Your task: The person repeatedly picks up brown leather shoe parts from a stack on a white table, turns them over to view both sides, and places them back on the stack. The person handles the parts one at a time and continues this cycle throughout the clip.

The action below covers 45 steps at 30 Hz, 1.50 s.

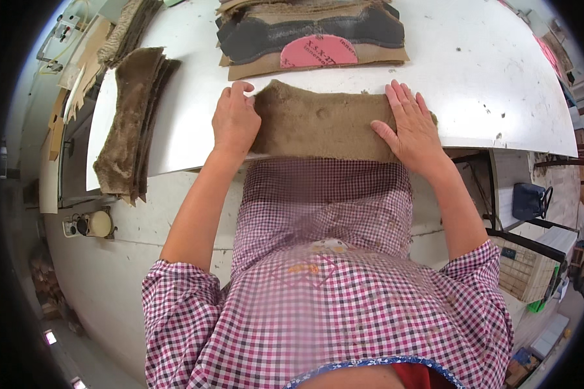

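Observation:
A brown plush fabric piece (321, 126) lies flat along the near edge of the white table, its pile side up. Its left end has a pointed corner. My left hand (235, 122) is at that end with fingers curled in, closed at the fabric's edge; its thumb is mostly hidden. On the right end my right hand (412, 126) lies flat, fingers stretched out and thumb apart, pressing on the plush. Just beyond is a stack of layered fabric pieces (311, 35), brown and dark grey, with a pink half-round patch (319, 52) on its near side.
To the left, a stack of brown plush pieces (131, 123) overhangs the edge of the white table (486, 84). Another plush pile (130, 29) sits behind it. Dark scraps dot the tabletop. On the right are a dark blue bag (531, 201) and a beige crate (522, 269).

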### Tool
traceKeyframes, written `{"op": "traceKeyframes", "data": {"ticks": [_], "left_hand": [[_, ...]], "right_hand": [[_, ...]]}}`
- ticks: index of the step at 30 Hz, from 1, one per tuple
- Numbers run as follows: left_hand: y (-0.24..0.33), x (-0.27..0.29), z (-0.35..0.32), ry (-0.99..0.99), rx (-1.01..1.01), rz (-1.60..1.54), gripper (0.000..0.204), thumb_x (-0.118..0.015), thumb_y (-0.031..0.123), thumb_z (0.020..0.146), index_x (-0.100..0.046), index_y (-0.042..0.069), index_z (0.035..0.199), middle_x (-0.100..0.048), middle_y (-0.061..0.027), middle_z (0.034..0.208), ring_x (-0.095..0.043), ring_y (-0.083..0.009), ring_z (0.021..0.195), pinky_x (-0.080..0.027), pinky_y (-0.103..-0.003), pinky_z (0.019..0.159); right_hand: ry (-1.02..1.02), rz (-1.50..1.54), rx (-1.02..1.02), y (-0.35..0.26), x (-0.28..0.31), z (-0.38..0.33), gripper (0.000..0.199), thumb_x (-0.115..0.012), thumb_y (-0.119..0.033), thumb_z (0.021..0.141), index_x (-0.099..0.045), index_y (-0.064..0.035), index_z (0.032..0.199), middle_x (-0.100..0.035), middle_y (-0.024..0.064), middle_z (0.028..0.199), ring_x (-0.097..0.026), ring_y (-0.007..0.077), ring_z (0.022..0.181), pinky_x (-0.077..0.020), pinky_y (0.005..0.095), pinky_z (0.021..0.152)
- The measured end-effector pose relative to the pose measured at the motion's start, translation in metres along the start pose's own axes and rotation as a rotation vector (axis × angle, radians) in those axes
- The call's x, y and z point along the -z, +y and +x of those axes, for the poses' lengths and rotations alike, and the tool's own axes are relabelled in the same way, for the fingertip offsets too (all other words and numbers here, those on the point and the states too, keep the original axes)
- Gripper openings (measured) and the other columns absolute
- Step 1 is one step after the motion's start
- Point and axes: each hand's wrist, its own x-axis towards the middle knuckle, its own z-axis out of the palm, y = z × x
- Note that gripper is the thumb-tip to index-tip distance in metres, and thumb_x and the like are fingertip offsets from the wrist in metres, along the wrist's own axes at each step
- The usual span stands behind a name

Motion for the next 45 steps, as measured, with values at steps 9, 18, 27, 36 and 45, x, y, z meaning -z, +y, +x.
{"op": "traceKeyframes", "data": {"ticks": [9, 18, 27, 36, 45], "left_hand": [[0.094, -0.014, -0.04, -0.117, -0.59, -0.183, 0.053, -0.057, 0.024, 0.093, -0.044, -0.001, 0.137, -0.04, -0.0201, 0.146, -0.033, -0.0343, 0.139, -0.027, -0.044, 0.115], [0.064, -0.03, -0.024, -0.265, -0.525, 0.157, 0.075, -0.037, 0.049, 0.098, -0.024, -0.007, 0.146, -0.025, -0.0213, 0.154, -0.018, -0.0293, 0.146, -0.011, -0.039, 0.121], [0.003, -0.011, 0.008, -0.279, -0.423, 0.295, 0.073, -0.027, 0.051, 0.101, -0.019, -0.004, 0.149, -0.022, -0.0199, 0.156, -0.016, -0.0281, 0.147, -0.012, -0.04, 0.12], [0.072, -0.049, 0.005, -0.143, -0.773, -0.057, 0.039, -0.06, 0.029, 0.089, -0.06, 0.002, 0.117, -0.06, -0.0177, 0.1, -0.056, -0.0346, 0.101, -0.04, -0.045, 0.1], [0.016, 0.09, 0.043, 0.09, -0.341, 0.266, 0.026, -0.047, 0.029, 0.099, -0.066, 0.011, 0.096, -0.065, -0.0096, 0.095, -0.065, -0.0262, 0.083, -0.053, -0.044, 0.069]], "right_hand": [[0.0, -0.019, -0.019, -0.006, 0.003, 0.003, 0.075, -0.041, -0.052, 0.097, -0.027, 0.002, 0.147, -0.029, 0.0184, 0.153, -0.023, 0.0289, 0.144, -0.0124, 0.0426, 0.119], [-0.03, -0.001, -0.069, -0.002, 0.01, -0.004, 0.073, -0.043, -0.048, 0.097, -0.023, 0.0005, 0.149, -0.027, 0.0181, 0.154, -0.023, 0.0279, 0.145, -0.0109, 0.0411, 0.12], [-0.005, 0.032, -0.115, 0.029, 0.002, -0.027, 0.075, -0.04, -0.05, 0.098, -0.022, 0.0034, 0.148, -0.025, 0.0217, 0.154, -0.021, 0.0302, 0.145, -0.0098, 0.0412, 0.12], [0.073, 0.313, -0.186, 0.04, -0.007, -0.024, 0.069, -0.04, -0.042, 0.1, -0.021, 0.0031, 0.149, -0.023, 0.0204, 0.155, -0.018, 0.0309, 0.146, -0.0089, 0.0406, 0.12], [0.134, 0.604, -0.294, 0.063, 0.001, -0.035, 0.06, -0.037, -0.04, 0.102, -0.029, -0.0023, 0.148, -0.028, 0.0167, 0.154, -0.022, 0.0304, 0.144, -0.0132, 0.0402, 0.119]]}}
